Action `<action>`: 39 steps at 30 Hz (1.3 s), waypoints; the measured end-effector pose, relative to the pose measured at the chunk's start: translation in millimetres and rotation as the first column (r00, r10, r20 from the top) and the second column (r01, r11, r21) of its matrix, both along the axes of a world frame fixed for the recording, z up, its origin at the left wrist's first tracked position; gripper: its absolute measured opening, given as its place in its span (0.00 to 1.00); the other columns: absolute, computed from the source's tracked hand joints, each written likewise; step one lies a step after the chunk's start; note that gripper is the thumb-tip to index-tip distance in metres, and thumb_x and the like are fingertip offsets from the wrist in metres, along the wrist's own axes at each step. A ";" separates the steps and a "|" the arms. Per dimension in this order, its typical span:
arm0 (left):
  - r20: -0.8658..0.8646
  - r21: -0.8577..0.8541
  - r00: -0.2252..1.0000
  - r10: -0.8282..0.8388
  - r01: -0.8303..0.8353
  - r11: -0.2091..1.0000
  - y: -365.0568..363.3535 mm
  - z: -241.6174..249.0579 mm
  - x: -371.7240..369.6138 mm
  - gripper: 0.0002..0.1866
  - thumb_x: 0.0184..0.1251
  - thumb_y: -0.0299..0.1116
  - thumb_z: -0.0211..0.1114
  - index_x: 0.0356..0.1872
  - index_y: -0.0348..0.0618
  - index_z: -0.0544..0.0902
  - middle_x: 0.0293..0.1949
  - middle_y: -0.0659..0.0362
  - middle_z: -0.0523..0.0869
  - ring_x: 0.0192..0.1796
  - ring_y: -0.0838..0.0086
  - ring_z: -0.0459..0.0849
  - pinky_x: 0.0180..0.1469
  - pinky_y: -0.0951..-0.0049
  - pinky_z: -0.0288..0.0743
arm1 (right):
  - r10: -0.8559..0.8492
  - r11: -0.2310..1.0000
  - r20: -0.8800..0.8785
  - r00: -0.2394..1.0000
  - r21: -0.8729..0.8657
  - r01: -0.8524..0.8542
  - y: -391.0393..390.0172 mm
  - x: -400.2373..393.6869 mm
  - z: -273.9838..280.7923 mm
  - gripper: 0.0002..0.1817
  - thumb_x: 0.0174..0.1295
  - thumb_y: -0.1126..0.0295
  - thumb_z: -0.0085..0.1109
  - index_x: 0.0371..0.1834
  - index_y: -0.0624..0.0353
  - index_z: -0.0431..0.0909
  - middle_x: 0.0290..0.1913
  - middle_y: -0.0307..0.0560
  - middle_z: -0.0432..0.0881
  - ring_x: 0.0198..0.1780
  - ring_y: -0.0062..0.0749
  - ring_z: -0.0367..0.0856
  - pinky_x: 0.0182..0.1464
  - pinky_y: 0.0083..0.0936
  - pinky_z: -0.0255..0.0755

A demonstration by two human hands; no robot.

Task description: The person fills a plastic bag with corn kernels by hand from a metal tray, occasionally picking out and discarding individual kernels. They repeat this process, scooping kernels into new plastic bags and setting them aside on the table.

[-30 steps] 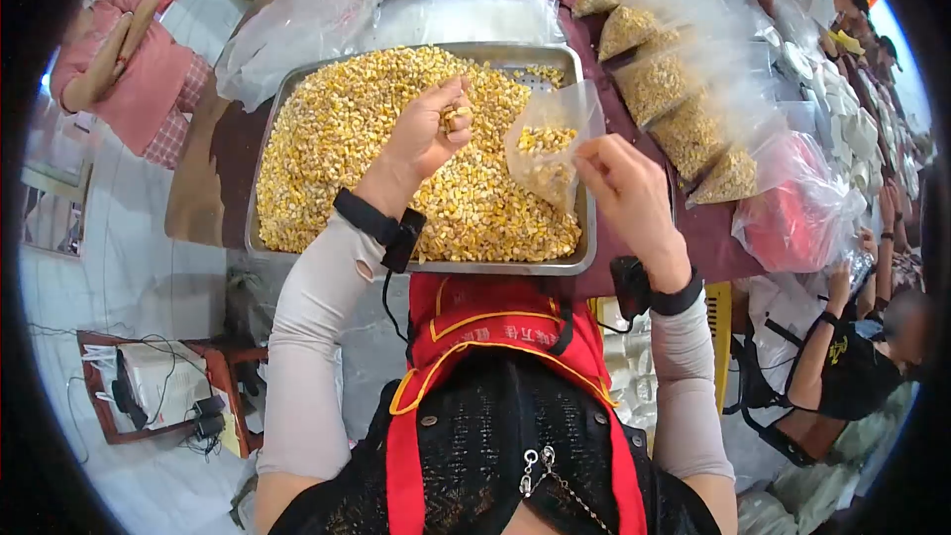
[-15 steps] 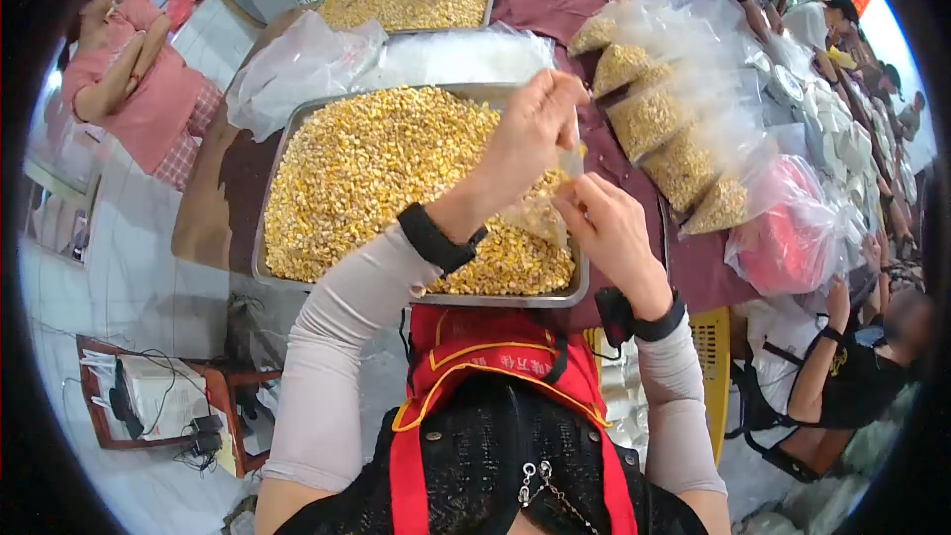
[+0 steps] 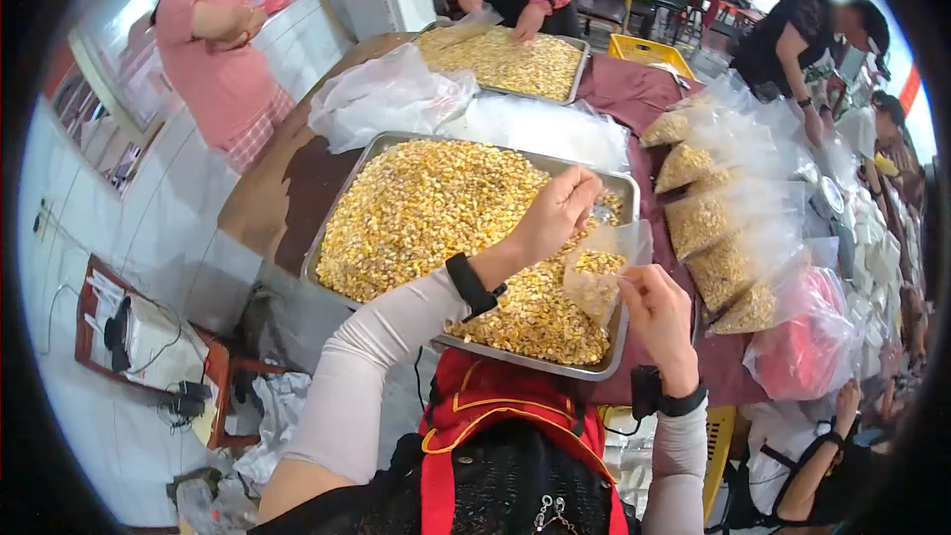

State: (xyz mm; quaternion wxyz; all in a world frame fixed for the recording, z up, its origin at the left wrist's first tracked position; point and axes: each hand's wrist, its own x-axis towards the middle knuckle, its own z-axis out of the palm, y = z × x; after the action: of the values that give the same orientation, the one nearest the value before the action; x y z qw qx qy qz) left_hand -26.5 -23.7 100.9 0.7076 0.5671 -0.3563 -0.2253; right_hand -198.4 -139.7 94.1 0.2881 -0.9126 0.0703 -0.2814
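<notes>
A clear plastic bag [image 3: 594, 282], partly filled with corn kernels, is tilted over the right side of a metal tray [image 3: 584, 371]. My right hand [image 3: 659, 312] pinches the bag's right edge between thumb and fingers. Just above the bag, my left hand [image 3: 563, 213] is closed with its fingertips together; what is in them, if anything, is hidden. Loose yellow corn kernels [image 3: 426, 223] are heaped in the tray below my left forearm.
Several filled bags [image 3: 698, 218] stand along the table's right side, beside a pink bundle in plastic [image 3: 800, 332]. Behind my tray lie clear plastic bags [image 3: 391, 104]. A co-worker's hands [image 3: 528, 23] are at a second corn tray [image 3: 525, 64]. Another person [image 3: 213, 64] stands at left.
The view has tilted up and turned, so the tray sits lower and further right. My left hand has come down closer to the bag; my right hand still pinches its edge.
</notes>
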 end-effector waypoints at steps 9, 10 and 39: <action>0.875 0.433 0.404 -0.267 -0.409 0.803 54.1 -148.9 21.6 0.10 0.61 0.33 0.53 0.40 0.40 0.78 0.39 0.48 0.79 0.40 0.55 0.80 0.39 0.58 0.74 | 0.072 0.996 -0.026 0.997 0.051 -0.070 6.4 3.5 0.2 0.03 0.54 0.74 0.57 0.29 0.60 0.74 0.28 0.49 0.77 0.28 0.44 0.77 0.30 0.31 0.70; 0.841 0.508 0.419 -0.342 -0.394 0.766 53.3 -142.7 12.5 0.10 0.60 0.33 0.55 0.40 0.40 0.77 0.40 0.48 0.77 0.42 0.54 0.79 0.40 0.56 0.74 | 0.072 0.996 -0.033 0.997 0.055 -0.070 4.6 3.2 0.5 0.03 0.54 0.74 0.57 0.29 0.60 0.74 0.28 0.49 0.77 0.28 0.44 0.77 0.30 0.31 0.70; 0.605 0.776 0.513 -0.608 -0.212 0.594 81.3 -108.6 0.7 0.12 0.62 0.40 0.56 0.39 0.43 0.75 0.37 0.51 0.77 0.44 0.57 0.77 0.43 0.58 0.73 | -0.021 0.998 -0.038 0.999 0.061 0.023 -6.8 3.7 4.5 0.07 0.58 0.71 0.59 0.32 0.62 0.73 0.27 0.48 0.76 0.24 0.33 0.74 0.28 0.24 0.68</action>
State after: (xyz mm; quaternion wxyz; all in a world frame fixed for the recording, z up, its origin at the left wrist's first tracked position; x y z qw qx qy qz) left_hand -25.7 57.6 -7.6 0.0910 0.7939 -0.5829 -0.1472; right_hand -194.7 -146.5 98.5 0.3116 -0.9076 0.0945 -0.2651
